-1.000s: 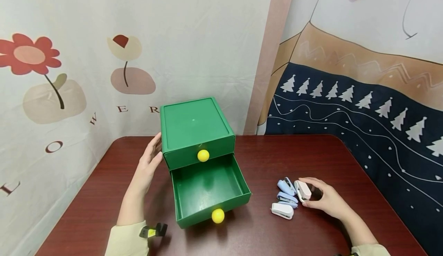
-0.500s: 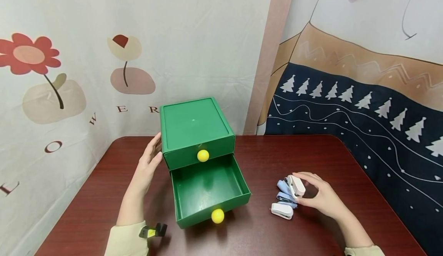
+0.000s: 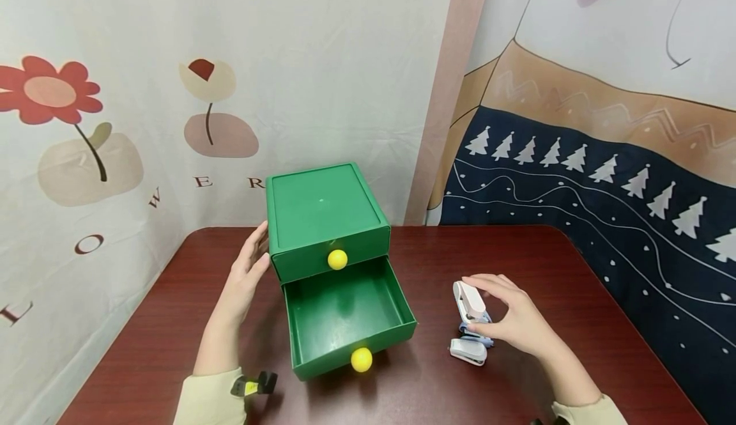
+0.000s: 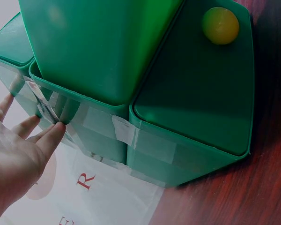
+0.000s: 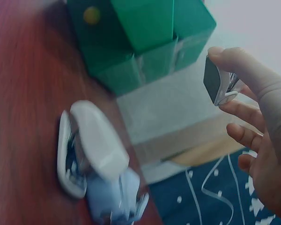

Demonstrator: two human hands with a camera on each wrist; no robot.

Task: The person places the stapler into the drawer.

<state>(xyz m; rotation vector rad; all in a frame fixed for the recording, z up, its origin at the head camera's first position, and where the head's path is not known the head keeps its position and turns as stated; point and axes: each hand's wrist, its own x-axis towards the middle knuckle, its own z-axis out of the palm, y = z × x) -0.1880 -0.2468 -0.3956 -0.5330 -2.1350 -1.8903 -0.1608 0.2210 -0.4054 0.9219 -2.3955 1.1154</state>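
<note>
While the right grip (image 3: 520, 317) pinches a white stapler (image 3: 469, 300) between thumb and fingers above the table (image 3: 517, 255), the left grip (image 3: 241, 281), fingers loose and apart, touches the green box (image 3: 322, 204). Near the held stapler, another white stapler (image 3: 468, 351) lies beside a blue one (image 3: 482, 340), closer to the table's right edge. The box stands toward the back edge, its bottom drawer (image 3: 324, 362) out.

The bare left hand (image 3: 241, 278) has a pale cream fabric sleeve (image 3: 210, 399) and a black strap (image 3: 238, 386) bearing 1 yellow patch (image 3: 252, 387) and a blocky black device (image 3: 268, 382); the bare right hand (image 3: 524, 323) has a matching cream sleeve (image 3: 595, 413).
</note>
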